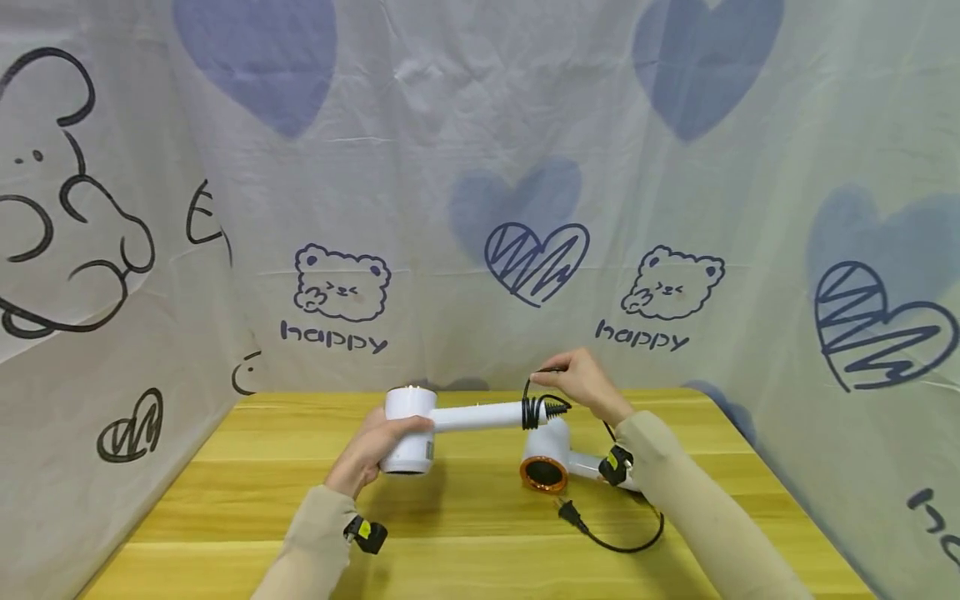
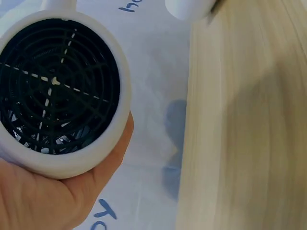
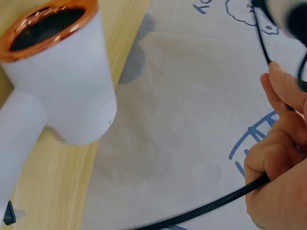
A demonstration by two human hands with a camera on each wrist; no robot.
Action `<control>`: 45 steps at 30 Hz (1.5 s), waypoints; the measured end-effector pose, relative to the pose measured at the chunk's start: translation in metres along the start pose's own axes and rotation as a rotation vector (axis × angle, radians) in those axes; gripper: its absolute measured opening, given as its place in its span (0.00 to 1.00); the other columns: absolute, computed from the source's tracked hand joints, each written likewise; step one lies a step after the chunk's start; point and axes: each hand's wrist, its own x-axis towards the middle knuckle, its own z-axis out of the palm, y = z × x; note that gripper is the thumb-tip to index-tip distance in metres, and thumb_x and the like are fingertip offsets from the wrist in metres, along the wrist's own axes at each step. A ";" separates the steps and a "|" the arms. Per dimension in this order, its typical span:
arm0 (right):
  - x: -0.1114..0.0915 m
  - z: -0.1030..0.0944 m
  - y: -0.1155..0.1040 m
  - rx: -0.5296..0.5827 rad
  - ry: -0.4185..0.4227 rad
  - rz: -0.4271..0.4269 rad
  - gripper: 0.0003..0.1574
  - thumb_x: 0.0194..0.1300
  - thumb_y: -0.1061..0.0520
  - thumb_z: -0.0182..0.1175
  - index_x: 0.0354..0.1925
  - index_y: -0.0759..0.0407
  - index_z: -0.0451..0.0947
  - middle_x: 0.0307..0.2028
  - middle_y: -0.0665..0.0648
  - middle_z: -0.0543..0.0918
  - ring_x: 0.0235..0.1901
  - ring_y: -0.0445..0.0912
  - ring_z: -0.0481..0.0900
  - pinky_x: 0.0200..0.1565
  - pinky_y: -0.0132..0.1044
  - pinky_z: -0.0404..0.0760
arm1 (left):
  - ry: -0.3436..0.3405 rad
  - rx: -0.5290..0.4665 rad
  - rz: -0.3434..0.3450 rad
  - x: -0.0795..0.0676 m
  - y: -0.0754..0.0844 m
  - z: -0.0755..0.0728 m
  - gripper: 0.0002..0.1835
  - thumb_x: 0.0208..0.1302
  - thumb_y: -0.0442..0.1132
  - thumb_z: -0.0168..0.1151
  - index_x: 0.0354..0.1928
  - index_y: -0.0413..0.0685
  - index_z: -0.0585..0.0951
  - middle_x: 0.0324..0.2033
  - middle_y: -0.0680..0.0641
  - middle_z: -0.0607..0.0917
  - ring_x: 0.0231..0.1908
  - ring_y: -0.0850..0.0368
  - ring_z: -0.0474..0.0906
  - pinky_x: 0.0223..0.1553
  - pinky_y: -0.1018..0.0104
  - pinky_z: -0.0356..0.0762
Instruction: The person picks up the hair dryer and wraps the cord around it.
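Note:
My left hand grips the round head of a white hair dryer above the table, its handle pointing right. The dark grille at one end of that head faces the left wrist camera. Several turns of black cord circle the handle's end. Beside it, my right hand pinches a length of this cord, which also passes through its curled fingers in the right wrist view. Below, a second white hair dryer with an orange rim lies on the table, partly hidden by the right wrist.
A black plug lies on the wooden table, its cord curving right and up behind the right forearm; which dryer it belongs to cannot be told. A printed cloth with hearts and bears hangs behind the table and at both sides.

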 end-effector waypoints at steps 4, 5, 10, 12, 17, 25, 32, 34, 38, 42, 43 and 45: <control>-0.002 0.000 -0.004 -0.022 -0.022 -0.004 0.12 0.63 0.52 0.66 0.41 0.57 0.88 0.43 0.57 0.87 0.42 0.51 0.79 0.40 0.37 0.78 | 0.054 0.086 0.051 0.000 0.004 0.002 0.41 0.49 0.40 0.74 0.64 0.41 0.65 0.48 0.35 0.78 0.35 0.47 0.82 0.34 0.53 0.86; -0.002 0.000 -0.005 -0.031 -0.018 -0.002 0.12 0.64 0.53 0.66 0.41 0.58 0.88 0.43 0.57 0.87 0.42 0.50 0.79 0.40 0.36 0.78 | 0.070 0.104 0.065 0.001 0.005 0.002 0.41 0.49 0.40 0.74 0.64 0.41 0.65 0.49 0.35 0.77 0.35 0.47 0.82 0.34 0.54 0.86; -0.007 0.009 -0.015 -0.075 0.031 0.017 0.13 0.63 0.52 0.66 0.42 0.58 0.88 0.42 0.56 0.88 0.36 0.46 0.79 0.36 0.34 0.77 | 0.162 0.199 0.134 0.001 0.010 0.002 0.43 0.46 0.40 0.76 0.63 0.39 0.64 0.49 0.35 0.76 0.39 0.47 0.79 0.35 0.57 0.85; -0.009 0.013 -0.019 -0.097 0.050 0.004 0.12 0.63 0.51 0.66 0.41 0.57 0.88 0.41 0.55 0.88 0.33 0.45 0.79 0.34 0.34 0.78 | 0.193 0.235 0.145 0.001 0.012 0.002 0.44 0.45 0.40 0.76 0.64 0.39 0.64 0.49 0.36 0.77 0.41 0.46 0.79 0.36 0.58 0.84; -0.013 0.024 -0.023 -0.138 0.075 -0.046 0.10 0.65 0.53 0.64 0.39 0.54 0.89 0.39 0.53 0.89 0.31 0.42 0.79 0.33 0.34 0.78 | 0.289 0.334 0.146 -0.001 0.013 0.002 0.46 0.44 0.44 0.77 0.64 0.39 0.64 0.48 0.36 0.78 0.42 0.44 0.79 0.36 0.59 0.83; -0.020 0.037 -0.017 -0.171 0.086 -0.098 0.11 0.68 0.54 0.60 0.41 0.54 0.88 0.38 0.54 0.88 0.29 0.43 0.76 0.31 0.34 0.73 | 0.453 0.436 0.139 -0.007 0.015 0.012 0.50 0.43 0.50 0.77 0.65 0.38 0.62 0.48 0.36 0.78 0.44 0.42 0.78 0.40 0.55 0.83; -0.021 0.043 -0.014 -0.168 0.074 -0.113 0.15 0.71 0.53 0.56 0.47 0.54 0.87 0.18 0.51 0.75 0.14 0.42 0.59 0.19 0.32 0.58 | 0.538 0.430 0.164 -0.009 0.015 0.019 0.50 0.42 0.53 0.77 0.65 0.41 0.62 0.45 0.38 0.79 0.42 0.42 0.78 0.42 0.52 0.81; -0.023 0.044 -0.013 -0.160 0.069 -0.123 0.16 0.72 0.53 0.55 0.49 0.54 0.86 0.14 0.51 0.68 0.12 0.42 0.56 0.18 0.31 0.56 | 0.540 0.391 0.167 -0.009 0.013 0.020 0.50 0.42 0.52 0.77 0.65 0.41 0.62 0.46 0.37 0.78 0.44 0.42 0.78 0.44 0.51 0.81; -0.027 0.048 -0.012 -0.139 0.054 -0.129 0.18 0.73 0.53 0.53 0.53 0.55 0.84 0.12 0.49 0.62 0.12 0.41 0.53 0.16 0.31 0.54 | 0.524 0.281 0.134 -0.008 0.008 0.020 0.49 0.45 0.49 0.76 0.66 0.40 0.61 0.51 0.36 0.76 0.48 0.41 0.76 0.48 0.50 0.80; -0.030 0.050 -0.011 -0.105 0.027 -0.137 0.19 0.73 0.55 0.52 0.56 0.57 0.82 0.14 0.50 0.65 0.13 0.40 0.55 0.17 0.30 0.55 | 0.519 0.206 0.095 -0.007 0.003 0.020 0.47 0.46 0.47 0.76 0.65 0.40 0.61 0.52 0.38 0.74 0.50 0.43 0.74 0.49 0.52 0.79; -0.030 0.050 -0.009 -0.090 0.017 -0.139 0.19 0.73 0.56 0.52 0.56 0.58 0.81 0.15 0.51 0.67 0.13 0.40 0.56 0.17 0.30 0.56 | 0.518 0.195 0.094 -0.007 0.002 0.020 0.47 0.46 0.47 0.76 0.65 0.40 0.61 0.52 0.38 0.74 0.50 0.43 0.74 0.49 0.53 0.79; -0.032 0.050 -0.006 -0.053 -0.012 -0.135 0.20 0.73 0.57 0.51 0.58 0.60 0.80 0.17 0.54 0.71 0.14 0.41 0.57 0.18 0.30 0.56 | 0.514 0.178 0.091 -0.006 0.001 0.021 0.47 0.45 0.46 0.77 0.64 0.40 0.62 0.52 0.38 0.74 0.50 0.44 0.74 0.49 0.53 0.79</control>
